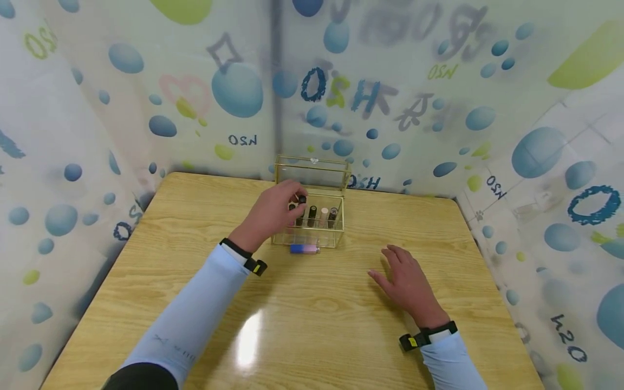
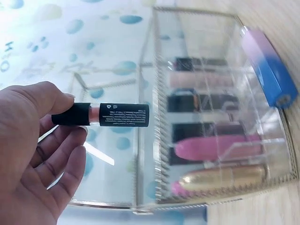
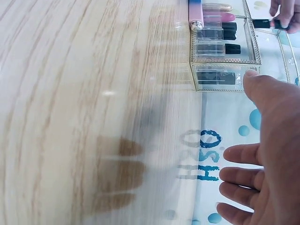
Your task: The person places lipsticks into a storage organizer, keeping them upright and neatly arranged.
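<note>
My left hand [image 1: 273, 208] pinches a black lipstick tube [image 2: 124, 115] by one end, between thumb and fingers. The tube has a pinkish see-through band and small white print, and hangs over a clear gold-edged box [image 1: 339, 233]. Inside stand several lipsticks, among them a bright pink tube [image 2: 218, 147], a gold tube [image 2: 225, 180] and a pale pink tube [image 1: 324, 216]. On the table by the box's front lies a blue-and-pink tube [image 1: 303, 249]. My right hand [image 1: 407, 281] hovers over the table to the right, fingers spread, holding nothing.
The box's clear lid [image 1: 312, 169] stands raised at the back. Beneath everything is a light wood table [image 1: 312, 314]. A curtain [image 1: 414, 135] printed with bubbles and letters hangs behind the table and along its sides.
</note>
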Tool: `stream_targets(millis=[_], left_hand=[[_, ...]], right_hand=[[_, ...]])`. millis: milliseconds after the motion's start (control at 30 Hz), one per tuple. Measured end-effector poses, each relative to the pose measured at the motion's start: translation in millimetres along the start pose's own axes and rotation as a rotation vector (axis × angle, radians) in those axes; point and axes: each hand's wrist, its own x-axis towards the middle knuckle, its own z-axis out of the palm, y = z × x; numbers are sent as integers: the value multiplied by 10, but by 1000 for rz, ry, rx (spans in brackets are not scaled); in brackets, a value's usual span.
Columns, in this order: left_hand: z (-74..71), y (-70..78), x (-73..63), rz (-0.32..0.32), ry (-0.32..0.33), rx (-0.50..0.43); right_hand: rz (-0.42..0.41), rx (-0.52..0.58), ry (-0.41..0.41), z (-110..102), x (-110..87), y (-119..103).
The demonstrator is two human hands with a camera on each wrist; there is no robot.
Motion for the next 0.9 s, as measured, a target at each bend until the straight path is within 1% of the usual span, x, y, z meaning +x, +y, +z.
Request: stream_targets(millis=[67,200,300,367,600,667,900], left_hand=[[40,-52,33,-17,-14,25],[128,-154,74,-60,-67,55],[199,-226,104,-74,-102,70],[233,-255,121,-76,-115,76],[277,-254,156,-86,-129,73],[297,-261,159,-81,-139,89],[354,-248,164,-34,-193,239]], right_hand=[[2,5,-1,0,-5,1],[8,14,-2,9,-12,0],[10,10,-1,18,-13,10],[10,7,-3,26,-11,23],[-2,17,2,34,-19,54],[-4,18,6,34,-20,57],[11,23,-10,46,-29,82]])
